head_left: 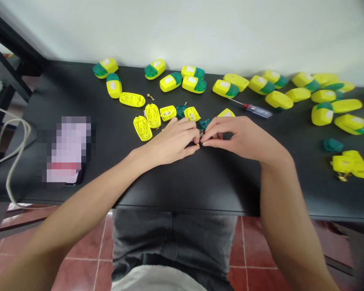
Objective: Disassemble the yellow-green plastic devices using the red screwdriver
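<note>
My left hand [180, 139] and my right hand [235, 135] meet fingertip to fingertip just above the black table. Thumb and fingers of the left are pinched at a tiny brass-coloured part [198, 145]. The right pinches a small metal piece [202, 133], whose exact kind is too small to make out. Just beyond the hands lie a yellow casing piece [192, 114], another yellow piece [168, 113] and dark green covers [181, 111]. Open yellow shell halves [153, 116] rest left of them, inner side up. A yellow piece [226, 113] is partly hidden behind the right hand.
A screwdriver [257, 110] with a clear handle lies behind my right hand. Several assembled yellow-and-green casings [194, 84] line the back by the wall. At the right sit a green cover [333, 144] and yellow parts [350, 163]; a phone [69, 149] and white cable [10, 169] are left.
</note>
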`<control>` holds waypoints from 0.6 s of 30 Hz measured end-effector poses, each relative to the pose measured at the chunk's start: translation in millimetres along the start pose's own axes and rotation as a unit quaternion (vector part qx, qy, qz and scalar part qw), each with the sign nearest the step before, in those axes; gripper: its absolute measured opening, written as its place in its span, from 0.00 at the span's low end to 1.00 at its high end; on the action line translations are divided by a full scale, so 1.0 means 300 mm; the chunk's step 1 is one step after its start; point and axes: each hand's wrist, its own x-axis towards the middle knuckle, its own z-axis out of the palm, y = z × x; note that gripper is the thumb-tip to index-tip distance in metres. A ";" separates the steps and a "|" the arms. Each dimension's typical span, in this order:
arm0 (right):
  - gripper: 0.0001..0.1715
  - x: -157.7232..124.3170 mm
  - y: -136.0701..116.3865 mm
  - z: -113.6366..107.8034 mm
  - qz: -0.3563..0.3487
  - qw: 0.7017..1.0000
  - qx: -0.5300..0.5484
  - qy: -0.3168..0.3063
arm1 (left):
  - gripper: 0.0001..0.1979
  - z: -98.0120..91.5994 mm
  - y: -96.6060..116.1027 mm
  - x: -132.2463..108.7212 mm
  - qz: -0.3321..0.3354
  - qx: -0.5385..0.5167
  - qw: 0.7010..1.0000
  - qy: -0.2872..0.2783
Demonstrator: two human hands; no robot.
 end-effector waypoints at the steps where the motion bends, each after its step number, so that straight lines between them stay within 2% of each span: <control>1: 0.11 0.001 0.002 0.001 0.001 1.000 0.000 -0.007 | 0.05 0.002 0.003 0.000 -0.001 0.001 1.000 0.000; 7: 0.11 0.009 0.012 0.011 -0.002 0.999 0.002 -0.034 | 0.04 0.003 0.012 -0.002 -0.003 0.011 1.000 0.005; 18: 0.09 0.011 0.007 0.020 0.019 1.000 -0.008 -0.022 | 0.02 0.008 0.017 0.003 -0.020 0.002 1.000 0.001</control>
